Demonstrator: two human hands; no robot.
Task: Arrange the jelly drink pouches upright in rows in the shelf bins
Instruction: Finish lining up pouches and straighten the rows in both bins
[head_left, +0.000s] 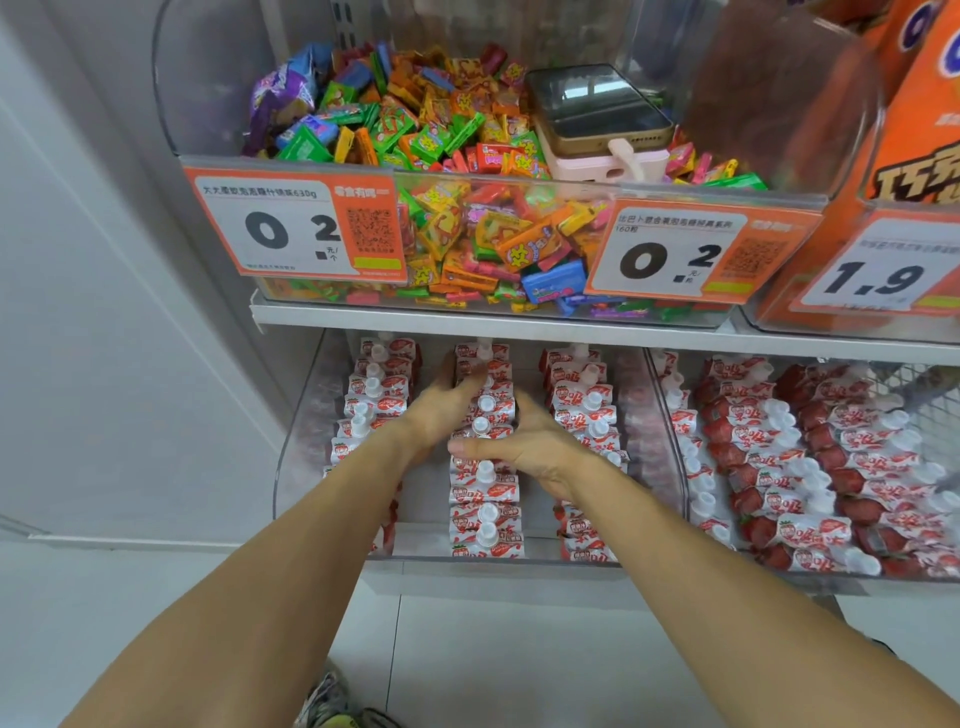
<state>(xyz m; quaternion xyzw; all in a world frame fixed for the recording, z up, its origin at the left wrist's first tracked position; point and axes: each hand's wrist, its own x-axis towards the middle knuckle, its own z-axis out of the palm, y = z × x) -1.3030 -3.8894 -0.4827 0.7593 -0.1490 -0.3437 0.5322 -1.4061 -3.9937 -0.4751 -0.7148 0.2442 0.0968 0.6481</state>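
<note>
Shelf bin (291, 467): both hands flank middle pouch row (485, 488).

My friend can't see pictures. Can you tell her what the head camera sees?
Two hands, left and right, press on either side of the middle row of pouches in a clear bin on the lower shelf. More rows of pouches stand on either side. Above, a candy bin holds a phone.

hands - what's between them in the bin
In the head view, the middle row of pouches sits between the left hand and right hand.
</note>
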